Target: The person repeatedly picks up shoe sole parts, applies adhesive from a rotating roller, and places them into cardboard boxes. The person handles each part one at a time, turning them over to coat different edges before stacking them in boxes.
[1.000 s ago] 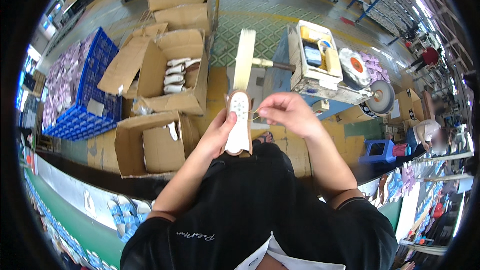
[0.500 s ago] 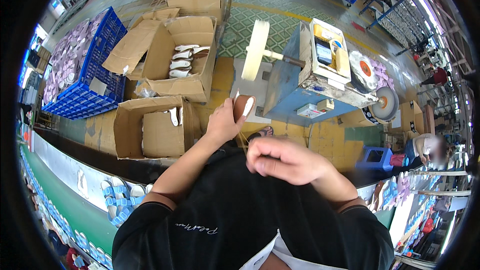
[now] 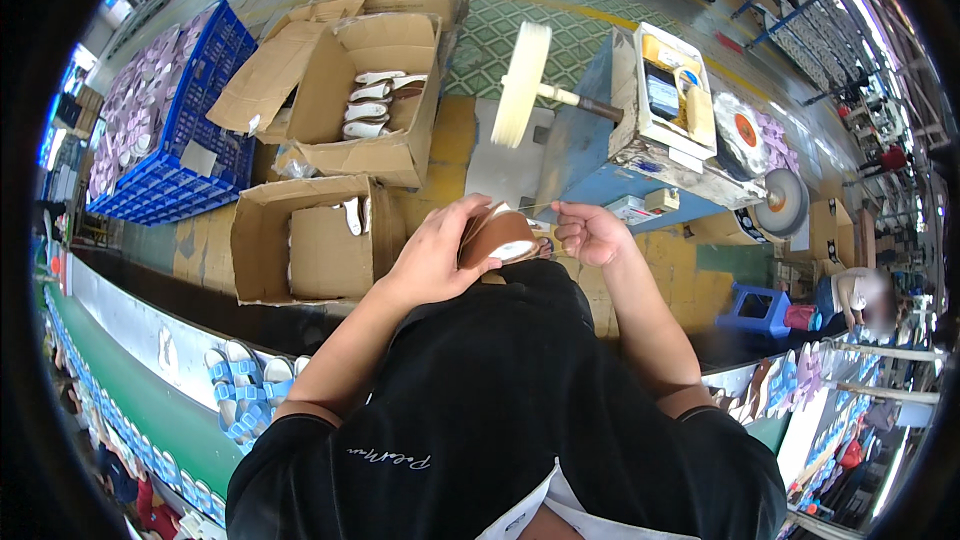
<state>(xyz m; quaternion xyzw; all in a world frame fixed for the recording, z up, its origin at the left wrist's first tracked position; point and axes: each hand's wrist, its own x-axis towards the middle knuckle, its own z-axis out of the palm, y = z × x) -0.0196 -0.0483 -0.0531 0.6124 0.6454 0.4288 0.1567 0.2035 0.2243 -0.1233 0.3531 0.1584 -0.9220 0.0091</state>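
My left hand point(image 3: 432, 255) grips a brown sandal point(image 3: 492, 240) with a white inside, held in front of my body with its broad strap turned up. A thin yellowish strand point(image 3: 537, 206) runs from the sandal across to my right hand point(image 3: 592, 234), whose fingertips are pinched on its end. The strand looks taut; whether it is thread or an elastic band I cannot make out. The sandal's far end is partly covered by my left fingers.
Ahead stands a blue machine point(image 3: 575, 155) with a pale buffing wheel point(image 3: 521, 85) and a tray point(image 3: 650, 130) on top. Left are an open carton point(image 3: 365, 155) of white-and-brown shoe parts, a smaller carton point(image 3: 330, 285) and a blue crate point(image 3: 170, 185) of lilac sandals. Blue sandals point(image 3: 240, 390) lie on the green conveyor point(image 3: 130, 360).
The sandal has come closer to my body and turned, its strap now facing up. My right hand has moved forward and right from my chest, drawing the strand out sideways.
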